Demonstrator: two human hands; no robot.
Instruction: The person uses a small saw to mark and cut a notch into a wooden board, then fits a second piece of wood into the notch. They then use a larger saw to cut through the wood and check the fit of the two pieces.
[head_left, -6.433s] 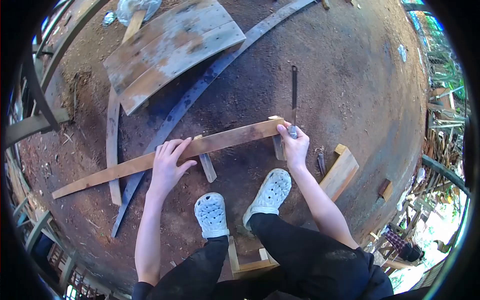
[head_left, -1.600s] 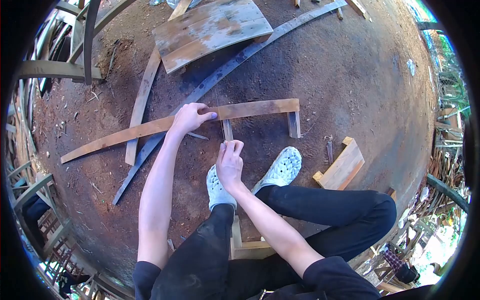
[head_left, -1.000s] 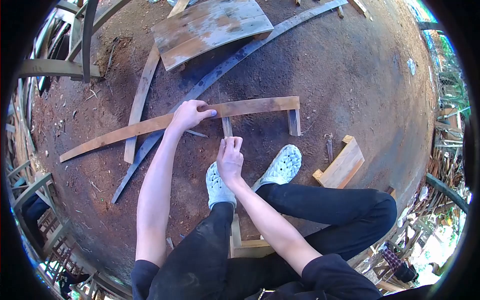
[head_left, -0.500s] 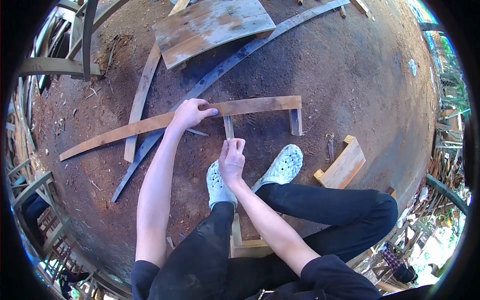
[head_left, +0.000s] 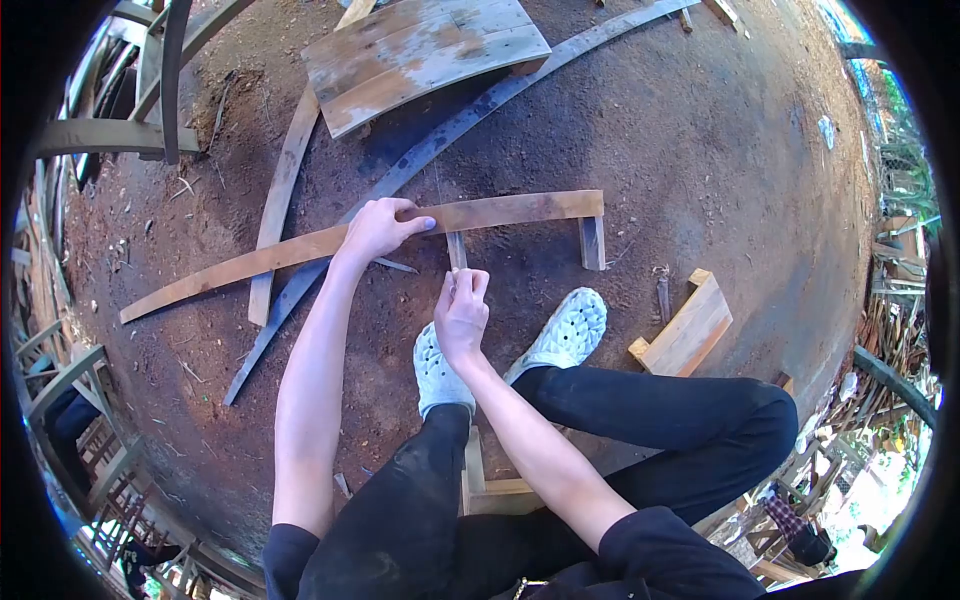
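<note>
A long, thin wooden plank (head_left: 530, 208) lies across in front of me, with its narrow left end low. My left hand (head_left: 378, 228) is closed around the plank left of its middle, thumb on the near edge. Below the plank, a short wooden strip (head_left: 456, 248) runs toward me. My right hand (head_left: 462, 318) is closed at the strip's near end, fingers curled; what is between them is hidden. A short wooden block (head_left: 592, 244) stands under the plank's right end.
A slatted wooden panel (head_left: 425, 60) lies ahead, near a long grey board (head_left: 440, 140) and another board (head_left: 285, 190). A small wooden piece (head_left: 688, 328) rests at right. My white clogs (head_left: 565, 330) are on the dirt ground. Wooden frames (head_left: 110, 135) stand at left.
My right hand has shifted slightly up toward the plank, covering more of the short strip. My left hand and the plank have stayed in place.
</note>
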